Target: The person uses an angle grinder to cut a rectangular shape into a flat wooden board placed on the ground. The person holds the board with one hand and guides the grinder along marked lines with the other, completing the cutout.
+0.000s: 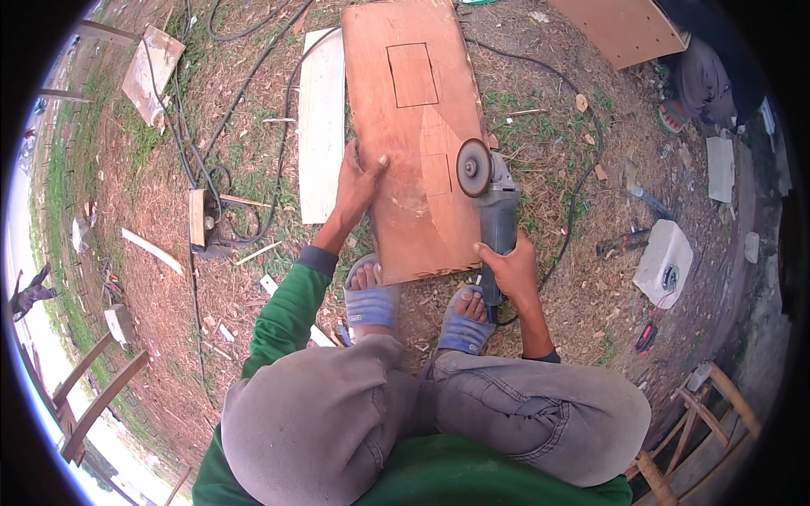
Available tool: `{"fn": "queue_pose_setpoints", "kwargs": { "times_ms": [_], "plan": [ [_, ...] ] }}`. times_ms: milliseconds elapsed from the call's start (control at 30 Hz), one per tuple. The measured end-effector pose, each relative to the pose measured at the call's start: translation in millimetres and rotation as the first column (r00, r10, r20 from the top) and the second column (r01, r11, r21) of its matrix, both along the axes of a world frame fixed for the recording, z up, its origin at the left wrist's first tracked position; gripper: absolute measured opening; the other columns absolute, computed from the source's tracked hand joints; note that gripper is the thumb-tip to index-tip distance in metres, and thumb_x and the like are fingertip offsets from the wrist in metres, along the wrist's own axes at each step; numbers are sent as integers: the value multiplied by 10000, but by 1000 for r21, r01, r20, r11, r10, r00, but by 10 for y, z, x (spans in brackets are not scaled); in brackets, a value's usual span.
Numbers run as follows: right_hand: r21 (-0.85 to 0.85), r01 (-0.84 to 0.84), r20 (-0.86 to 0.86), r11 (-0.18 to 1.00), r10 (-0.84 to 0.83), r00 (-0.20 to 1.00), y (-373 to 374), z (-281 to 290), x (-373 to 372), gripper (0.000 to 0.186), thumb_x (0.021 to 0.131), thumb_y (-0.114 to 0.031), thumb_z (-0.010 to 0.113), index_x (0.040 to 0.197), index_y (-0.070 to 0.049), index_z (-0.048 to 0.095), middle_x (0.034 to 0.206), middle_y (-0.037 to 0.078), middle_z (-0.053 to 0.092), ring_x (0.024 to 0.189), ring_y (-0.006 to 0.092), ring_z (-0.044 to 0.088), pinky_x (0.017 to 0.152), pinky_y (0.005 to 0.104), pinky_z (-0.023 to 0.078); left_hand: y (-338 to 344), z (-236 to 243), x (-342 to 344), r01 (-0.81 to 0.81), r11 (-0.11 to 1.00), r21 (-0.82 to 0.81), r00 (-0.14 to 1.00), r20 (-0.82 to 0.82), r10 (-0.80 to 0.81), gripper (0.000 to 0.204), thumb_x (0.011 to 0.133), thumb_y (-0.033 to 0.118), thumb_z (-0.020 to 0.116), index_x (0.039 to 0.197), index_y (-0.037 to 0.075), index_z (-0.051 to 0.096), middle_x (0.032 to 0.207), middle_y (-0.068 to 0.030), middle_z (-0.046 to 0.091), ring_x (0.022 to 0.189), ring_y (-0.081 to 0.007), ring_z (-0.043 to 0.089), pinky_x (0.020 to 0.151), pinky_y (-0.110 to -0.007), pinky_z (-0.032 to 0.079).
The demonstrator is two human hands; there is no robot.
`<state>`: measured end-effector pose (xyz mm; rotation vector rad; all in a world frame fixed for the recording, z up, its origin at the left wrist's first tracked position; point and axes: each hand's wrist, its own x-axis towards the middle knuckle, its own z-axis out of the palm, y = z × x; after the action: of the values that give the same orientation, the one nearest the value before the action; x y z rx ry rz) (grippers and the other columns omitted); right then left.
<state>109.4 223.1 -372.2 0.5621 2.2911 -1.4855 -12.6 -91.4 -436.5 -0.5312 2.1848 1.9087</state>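
Observation:
A reddish-brown wooden board (396,143) lies in front of my feet, with a dark rectangle marked near its far end and a paler patch along its right side. My left hand (359,183) grips the board's left edge, thumb on top. In my right hand (512,268) is an angle grinder (498,221), held by its body at the board's right edge. Its round disc (474,168) faces up over that edge; whether it spins I cannot tell. The grinder's lower end reaches down beside my right sandal (467,329).
A pale plank (321,126) lies along the board's left side. Black cables (245,80) snake over the ground, and a wooden socket box (199,221) sits left. At right are a white container (664,263) and a red-black tool (646,337). Another person (707,84) is at the far right beside a brown panel (620,32).

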Motion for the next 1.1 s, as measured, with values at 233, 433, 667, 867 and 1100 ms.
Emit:
{"fn": "queue_pose_setpoints", "kwargs": {
  "times_ms": [233,433,667,867,1100],
  "plan": [
    [48,-24,-112,999,29,993,36,107,146,508,877,-226,953,1228,65,728,984,182,835,871,278,820,834,440,639,337,-96,147,13,969,247,1000,-19,-8,815,1116,220,763,1730,-67,310,1574,-279,641,1402,-309,681,1208,-420,541],
    [51,-83,-86,995,87,992,29,5,212,496,900,-213,954,1251,61,738,1003,136,823,878,206,778,833,393,624,232,-55,191,135,971,198,988,45,-147,908,1088,186,803,1758,-27,228,1576,-295,634,1429,-341,675,1190,-457,567],
    [84,-119,-107,989,127,986,104,-92,209,516,868,-230,969,1201,77,722,959,223,841,865,326,849,794,459,645,214,-176,180,149,952,269,989,-49,-141,1003,1073,162,818,1797,-17,147,1677,-306,545,1485,-360,641,1237,-473,547],
    [135,-146,-78,980,157,984,140,-113,201,534,854,-254,977,1194,71,724,951,239,836,868,347,852,792,470,646,206,-270,184,167,965,203,984,-91,-151,991,1086,157,800,1806,-12,141,1710,-287,519,1543,-360,590,1281,-474,506],
    [147,-159,-25,976,164,986,127,-97,182,578,850,-277,976,1228,72,711,966,242,840,890,367,857,808,481,651,211,-193,180,158,959,235,987,-56,-149,1010,1081,196,810,1809,-8,140,1714,-294,510,1546,-369,587,1285,-479,500]
  ]
}}
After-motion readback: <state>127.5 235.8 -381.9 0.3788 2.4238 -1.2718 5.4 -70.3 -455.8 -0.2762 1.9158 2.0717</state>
